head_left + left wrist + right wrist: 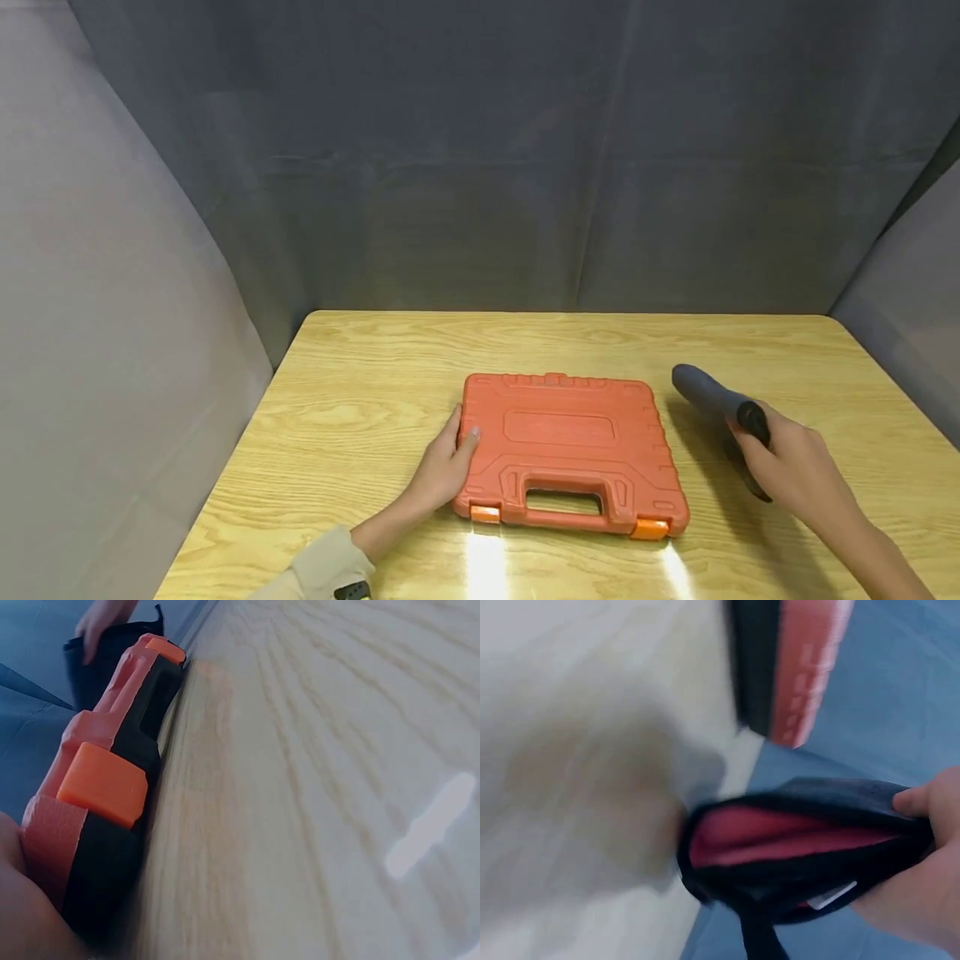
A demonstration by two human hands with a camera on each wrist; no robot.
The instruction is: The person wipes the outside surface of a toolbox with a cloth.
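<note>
A red plastic tool case [558,427] with a carry handle and two orange latches lies flat on the table, latches facing the near edge. My left hand [441,468] grips its left side, thumb on the lid. To the right of the case, my right hand [801,460] holds a dark blue fabric pouch [703,390] above the table. In the right wrist view the mouth of the pouch gapes, showing a pinkish-red lining [772,834], black trim and a dangling black strap [759,937]. The left wrist view shows the black lower half [105,862] of the case.
The light wood-grain table [360,400] has rounded far corners. A dark grey curtain [465,167] hangs behind it, with paler cloth panels [112,333] on both sides. Bright light reflections [486,562] show on the tabletop near the case's front.
</note>
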